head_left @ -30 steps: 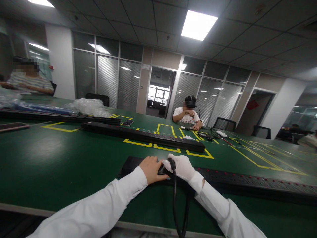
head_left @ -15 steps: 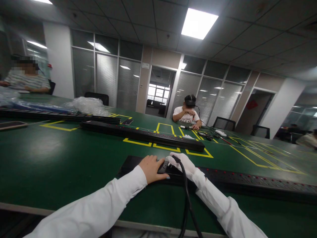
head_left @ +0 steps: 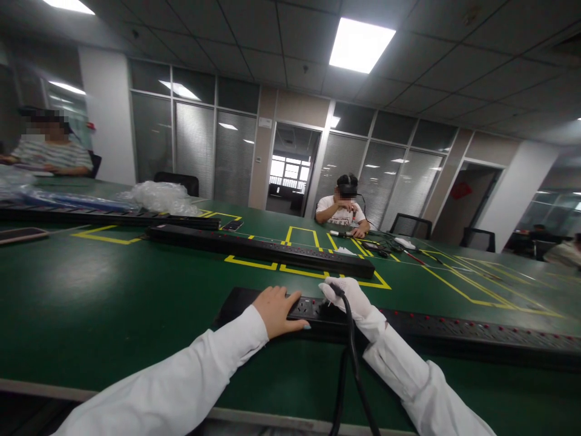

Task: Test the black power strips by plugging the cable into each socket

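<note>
A long black power strip point(head_left: 454, 333) with red lights and rows of sockets lies across the table in front of me. My bare left hand point(head_left: 278, 310) grips it near its left end, fingers over the far edge and thumb along the front. In a white glove, my right hand point(head_left: 351, 300) pinches a black plug point(head_left: 336, 289) just above the sockets, right of my left hand. The plug's prongs are hidden, so I cannot tell whether they are in a socket. Its black cord point(head_left: 351, 351) hangs down over the table's near edge.
Behind lies a second black power strip point(head_left: 258, 249). Clear plastic wrap point(head_left: 158, 197), more strips point(head_left: 109, 215) and phones point(head_left: 22, 236) are at the left. Yellow tape point(head_left: 308, 271) marks the green table point(head_left: 136, 309). Two people sit across, one near cables point(head_left: 385, 248).
My right hand has moved slightly right along the strip with the plug, uncovering a socket beside my left hand. My left hand stays where it was.
</note>
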### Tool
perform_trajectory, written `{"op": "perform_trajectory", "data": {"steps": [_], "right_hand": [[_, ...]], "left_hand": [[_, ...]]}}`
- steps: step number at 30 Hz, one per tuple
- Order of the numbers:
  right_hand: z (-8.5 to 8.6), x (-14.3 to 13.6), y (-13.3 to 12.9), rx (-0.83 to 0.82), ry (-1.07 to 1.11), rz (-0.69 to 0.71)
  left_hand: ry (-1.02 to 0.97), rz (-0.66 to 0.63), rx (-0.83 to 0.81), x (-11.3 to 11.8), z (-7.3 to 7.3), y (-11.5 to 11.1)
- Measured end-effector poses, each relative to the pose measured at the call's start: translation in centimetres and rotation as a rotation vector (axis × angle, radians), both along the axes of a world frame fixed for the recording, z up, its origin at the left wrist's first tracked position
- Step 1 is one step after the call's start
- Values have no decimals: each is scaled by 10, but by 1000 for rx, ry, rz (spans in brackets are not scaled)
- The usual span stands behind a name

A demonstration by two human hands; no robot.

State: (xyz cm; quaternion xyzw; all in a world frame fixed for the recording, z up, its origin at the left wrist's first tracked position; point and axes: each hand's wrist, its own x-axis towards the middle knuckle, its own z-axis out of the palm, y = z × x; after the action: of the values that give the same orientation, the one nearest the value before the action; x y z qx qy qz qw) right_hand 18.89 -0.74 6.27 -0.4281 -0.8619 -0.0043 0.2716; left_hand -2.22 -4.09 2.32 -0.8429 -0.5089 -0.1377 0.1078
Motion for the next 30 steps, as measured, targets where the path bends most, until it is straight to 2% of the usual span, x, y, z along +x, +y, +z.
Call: {"op": "perform_trajectory", "data": {"steps": [7, 18, 30], "right_hand": [[4, 2, -5, 51, -114, -1], [7, -14, -15, 320, -349, -5], [2, -15, -11, 299, -393, -87]], "left_hand": [[11, -7, 13, -1, -1, 1], [0, -1, 16, 0, 0, -1], [12, -1, 52, 0, -1, -2]]}}
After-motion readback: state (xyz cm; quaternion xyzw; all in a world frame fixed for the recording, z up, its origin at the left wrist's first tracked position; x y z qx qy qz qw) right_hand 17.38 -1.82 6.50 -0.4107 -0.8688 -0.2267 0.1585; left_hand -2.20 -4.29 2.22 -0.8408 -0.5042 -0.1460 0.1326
